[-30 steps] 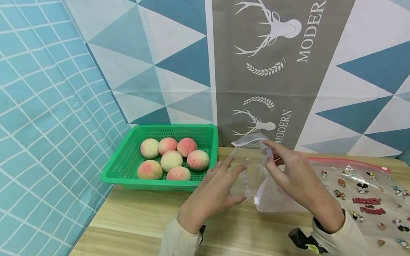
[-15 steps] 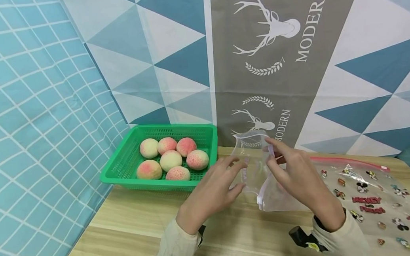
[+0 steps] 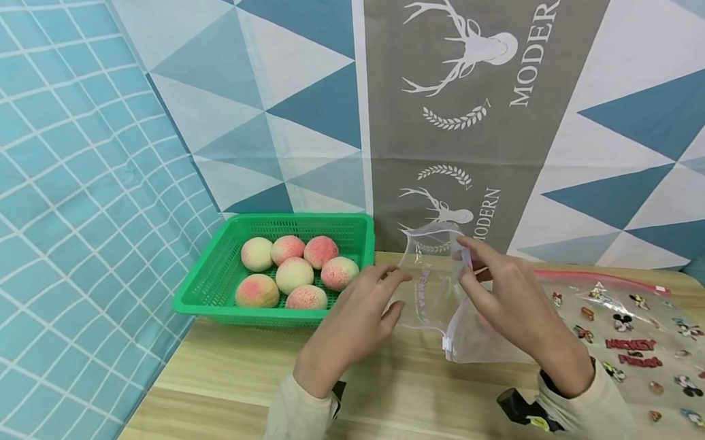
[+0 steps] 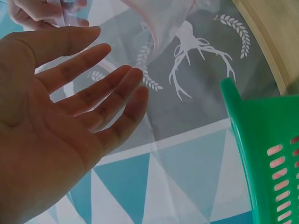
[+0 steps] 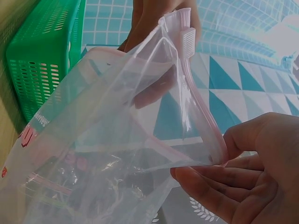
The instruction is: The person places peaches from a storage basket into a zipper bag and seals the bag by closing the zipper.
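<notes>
A clear zip bag (image 3: 431,296) with a pale pink rim stands with its mouth gaping, between my two hands. My right hand (image 3: 511,297) pinches the rim between thumb and fingers; the right wrist view shows this grip closely. A white slider (image 5: 188,43) sits at the other end of the zip. To the left of the bag's mouth is my left hand (image 3: 356,318), fingers spread and loosely bent; its palm (image 4: 56,126) holds nothing in the left wrist view. Several peaches (image 3: 295,276) lie in a green basket (image 3: 211,305) just beyond the left hand.
At the right, a large clear bag (image 3: 638,350) with cartoon prints and a red zip lies flat on the wooden table (image 3: 218,406). A patterned backdrop (image 3: 307,100) rises behind the table, and blue checked cloth (image 3: 52,220) hangs at the left.
My left hand has drawn back leftward from the bag's mouth toward the basket. The bag's left side now shows more fully. My right hand keeps its pinch, nearly still.
</notes>
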`<state>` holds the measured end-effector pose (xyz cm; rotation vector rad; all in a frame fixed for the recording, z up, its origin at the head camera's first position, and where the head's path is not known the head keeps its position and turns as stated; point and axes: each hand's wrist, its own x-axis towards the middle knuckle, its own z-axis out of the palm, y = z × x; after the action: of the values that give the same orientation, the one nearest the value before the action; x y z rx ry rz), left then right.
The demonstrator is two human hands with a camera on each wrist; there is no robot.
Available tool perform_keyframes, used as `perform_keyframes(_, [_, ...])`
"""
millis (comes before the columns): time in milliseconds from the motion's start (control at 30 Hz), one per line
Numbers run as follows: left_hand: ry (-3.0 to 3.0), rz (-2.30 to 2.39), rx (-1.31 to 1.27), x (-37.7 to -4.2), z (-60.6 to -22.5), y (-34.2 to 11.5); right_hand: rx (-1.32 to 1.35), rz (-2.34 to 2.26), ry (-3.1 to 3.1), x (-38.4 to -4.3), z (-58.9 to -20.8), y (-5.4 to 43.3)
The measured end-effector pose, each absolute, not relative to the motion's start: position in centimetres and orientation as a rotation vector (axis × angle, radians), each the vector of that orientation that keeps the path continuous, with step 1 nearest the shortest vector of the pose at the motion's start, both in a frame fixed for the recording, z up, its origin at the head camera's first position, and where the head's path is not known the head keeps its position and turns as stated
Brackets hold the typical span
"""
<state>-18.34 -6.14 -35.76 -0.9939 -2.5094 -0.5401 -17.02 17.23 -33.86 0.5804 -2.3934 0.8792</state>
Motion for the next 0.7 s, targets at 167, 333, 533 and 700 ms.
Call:
perform_keyframes(167, [-2.541, -0.567, -0.954, -18.4, -35.4, -6.9, 0.580, 0.878, -2.394, -17.0, -33.8, 17.2])
perform_keyframes(333, [-2.575, -0.568, -0.886, -18.7, -35.1, -7.9, 0.587, 0.888, -2.393, -17.0, -33.8, 17.1])
perform_keyframes(533, [-2.589, -0.628, -0.838, -19.3, -34.6, -9.7, 0.593, 0.892, -2.404, -17.0, -33.8, 17.1])
perform_keyframes(700, [-2.582, -0.678, -0.778, -19.4, -34.3, -11.2, 0.583, 0.892, -2.422, -16.9, -33.8, 17.1])
